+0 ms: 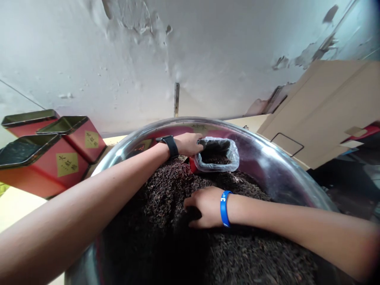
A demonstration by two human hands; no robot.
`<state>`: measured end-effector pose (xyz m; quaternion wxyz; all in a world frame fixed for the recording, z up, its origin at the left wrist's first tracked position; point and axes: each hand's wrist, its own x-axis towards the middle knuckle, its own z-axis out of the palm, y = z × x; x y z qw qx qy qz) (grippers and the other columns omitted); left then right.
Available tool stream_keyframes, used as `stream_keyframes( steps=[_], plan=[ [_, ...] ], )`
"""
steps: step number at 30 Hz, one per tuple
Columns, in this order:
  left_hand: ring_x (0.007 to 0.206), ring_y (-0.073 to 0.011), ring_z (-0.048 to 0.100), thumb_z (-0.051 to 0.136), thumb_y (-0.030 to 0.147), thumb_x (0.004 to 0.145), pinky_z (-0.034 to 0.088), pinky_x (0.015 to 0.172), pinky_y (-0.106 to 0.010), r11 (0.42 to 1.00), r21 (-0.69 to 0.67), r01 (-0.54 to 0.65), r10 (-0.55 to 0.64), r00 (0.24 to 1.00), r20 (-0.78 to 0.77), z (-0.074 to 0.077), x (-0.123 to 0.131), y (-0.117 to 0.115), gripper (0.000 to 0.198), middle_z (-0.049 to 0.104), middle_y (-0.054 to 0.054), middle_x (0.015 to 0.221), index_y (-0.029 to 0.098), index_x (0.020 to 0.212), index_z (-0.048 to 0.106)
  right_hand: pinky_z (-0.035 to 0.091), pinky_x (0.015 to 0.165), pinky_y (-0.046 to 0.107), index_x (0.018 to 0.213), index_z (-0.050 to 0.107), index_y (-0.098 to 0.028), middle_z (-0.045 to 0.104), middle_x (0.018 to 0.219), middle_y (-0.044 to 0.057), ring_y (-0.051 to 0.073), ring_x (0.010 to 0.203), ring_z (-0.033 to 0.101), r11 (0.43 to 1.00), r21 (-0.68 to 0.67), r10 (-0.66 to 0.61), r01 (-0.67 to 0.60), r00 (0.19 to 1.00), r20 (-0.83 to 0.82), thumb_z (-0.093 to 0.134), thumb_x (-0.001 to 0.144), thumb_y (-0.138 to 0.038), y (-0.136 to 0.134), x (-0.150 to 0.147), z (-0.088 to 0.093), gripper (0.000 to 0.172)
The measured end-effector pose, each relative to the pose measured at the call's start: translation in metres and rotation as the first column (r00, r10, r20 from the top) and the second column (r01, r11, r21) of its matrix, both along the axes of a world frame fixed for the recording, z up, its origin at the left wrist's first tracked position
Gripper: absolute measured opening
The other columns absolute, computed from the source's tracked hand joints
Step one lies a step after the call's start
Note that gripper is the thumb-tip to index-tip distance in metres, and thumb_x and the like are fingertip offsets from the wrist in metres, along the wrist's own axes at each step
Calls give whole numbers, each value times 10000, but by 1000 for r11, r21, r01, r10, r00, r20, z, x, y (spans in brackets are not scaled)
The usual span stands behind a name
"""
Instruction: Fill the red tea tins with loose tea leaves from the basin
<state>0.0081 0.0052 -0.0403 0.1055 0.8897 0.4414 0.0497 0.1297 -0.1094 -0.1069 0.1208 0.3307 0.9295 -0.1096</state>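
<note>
A big steel basin (276, 158) holds a heap of dark loose tea leaves (166, 206). My left hand (188, 143), with a black watch on the wrist, grips the rim of a red tin lined with a clear plastic bag (218, 156), which sits tilted in the leaves and is partly filled. My right hand (203, 208), with a blue wristband, is dug into the leaves in front of the tin, fingers curled down into the heap and partly buried.
Three open red tins with yellow labels (44, 154) stand at the left on a pale table. Flattened cardboard (323, 114) leans at the right. A peeling white wall (178, 51) is close behind the basin.
</note>
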Motion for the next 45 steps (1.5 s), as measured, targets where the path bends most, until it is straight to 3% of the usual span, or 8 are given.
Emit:
stream_keyframes(
  steps=[9,19,25,30,34,39,42,45],
  plan=[
    [835,-196,579,479,288,723,418,661,-256,999,19,42,-42,999,10,-2,-1,4,367,630,-88,1013,151,1059,533,422,743,289,974,584,-229,642,910,19,157,809,577,926,227,-130,302,819,-559,496,796,-427,23,14,61,281],
    [686,-160,574,406,313,777,407,577,-247,999,-49,-16,17,1000,21,-3,-1,4,301,645,-79,889,155,1006,521,448,737,279,937,620,-215,657,894,6,138,801,587,806,292,-183,515,686,-704,461,785,-208,54,49,74,220],
    [816,-182,571,396,325,769,424,676,-266,1000,-12,-28,28,999,17,-4,1,4,343,627,-85,1006,163,1041,525,458,783,301,878,683,-230,683,925,3,169,870,607,918,149,-289,367,878,-382,386,684,-70,59,55,64,389],
    [857,-189,569,397,323,768,424,695,-265,999,1,-32,32,999,14,-6,0,6,371,611,-103,1064,152,1077,512,461,796,331,918,675,-211,675,937,31,180,878,604,852,260,-290,454,824,-487,369,694,-73,66,58,59,403],
    [836,-193,571,391,330,776,423,681,-272,1000,10,-26,26,1000,15,-7,0,6,352,621,-102,1032,158,1053,523,462,734,292,847,681,-202,681,846,29,164,803,609,913,142,-304,383,868,-392,383,680,-58,64,56,57,371],
    [861,-199,568,397,340,784,425,693,-273,1000,-5,-29,29,999,17,-3,1,2,371,614,-111,1055,153,1082,514,409,850,318,936,642,-168,641,972,61,176,919,562,858,338,-151,386,819,-553,391,759,-101,47,39,57,314],
    [832,-196,571,390,339,789,424,666,-270,1000,-11,-28,28,1000,11,-2,1,0,370,616,-114,1042,148,1080,514,418,818,264,954,617,-180,638,925,28,128,852,567,972,190,5,135,804,-595,359,835,-164,21,22,52,285],
    [790,-184,571,380,323,786,419,656,-266,999,5,-34,34,999,13,-2,1,0,364,628,-102,993,150,1077,515,421,827,298,1137,568,-181,611,1068,76,182,963,558,977,-121,143,-177,957,-251,444,835,-386,4,11,32,386]
  ],
)
